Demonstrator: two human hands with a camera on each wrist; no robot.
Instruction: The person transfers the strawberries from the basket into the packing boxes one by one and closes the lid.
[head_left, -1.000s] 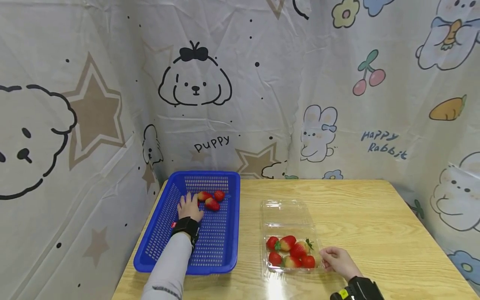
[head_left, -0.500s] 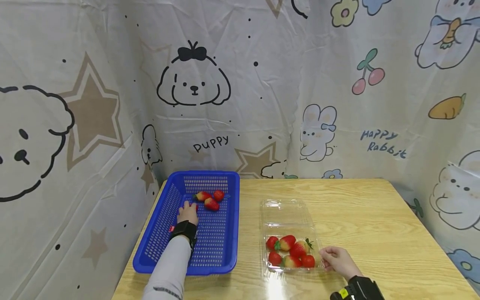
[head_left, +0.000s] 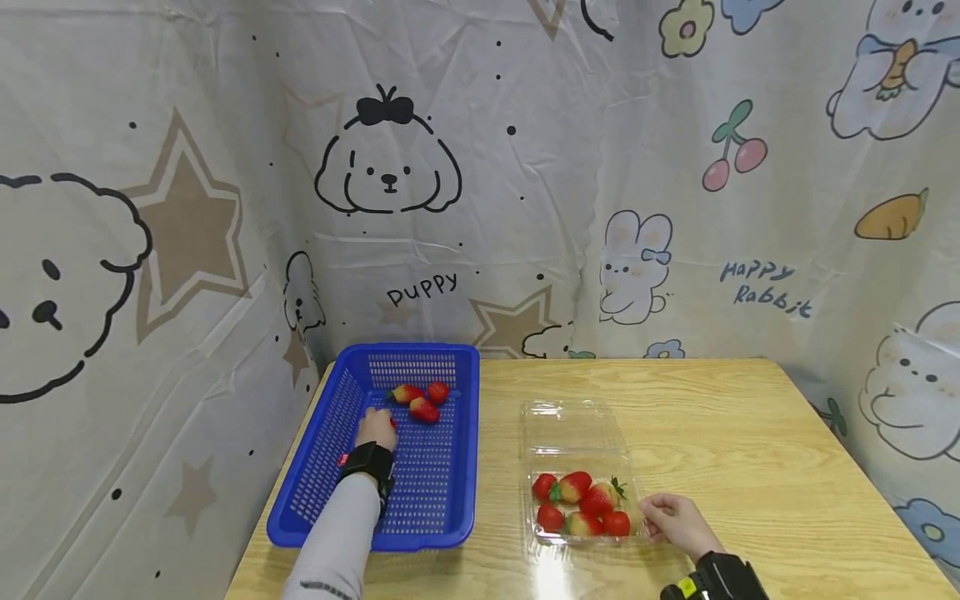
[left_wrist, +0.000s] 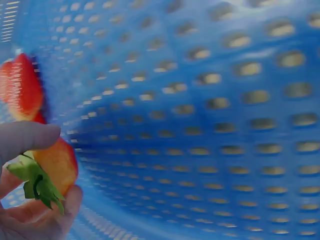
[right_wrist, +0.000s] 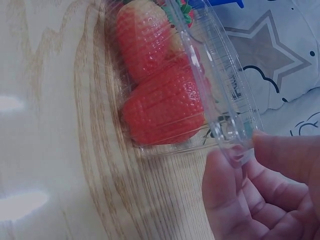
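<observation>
Inside the blue plastic basket [head_left: 473, 467], my left hand [head_left: 377, 429] holds a strawberry [left_wrist: 59, 161] between thumb and fingers. Its green leaves show in the left wrist view, while the head view leaves only a bit of red visible. Beyond that hand lie 3 other strawberries [head_left: 424, 410] near the basket's far end. On the right, a clear plastic clamshell box [head_left: 572, 429] has its lid folded back, and several strawberries [head_left: 597, 501] sit in its near half. My right hand [head_left: 678, 522] pinches the box's right corner, thumb against fingers, as the right wrist view shows.
Both containers stand on a light wooden table [head_left: 705, 425]. A printed curtain [head_left: 525, 208] hangs behind the table and along both sides. The basket is at the table's left edge, with a strip of tabletop between it and the box.
My left hand has drawn back slightly toward me inside the basket, and its spread fingers have closed around a strawberry. My right hand stays at the box corner.
</observation>
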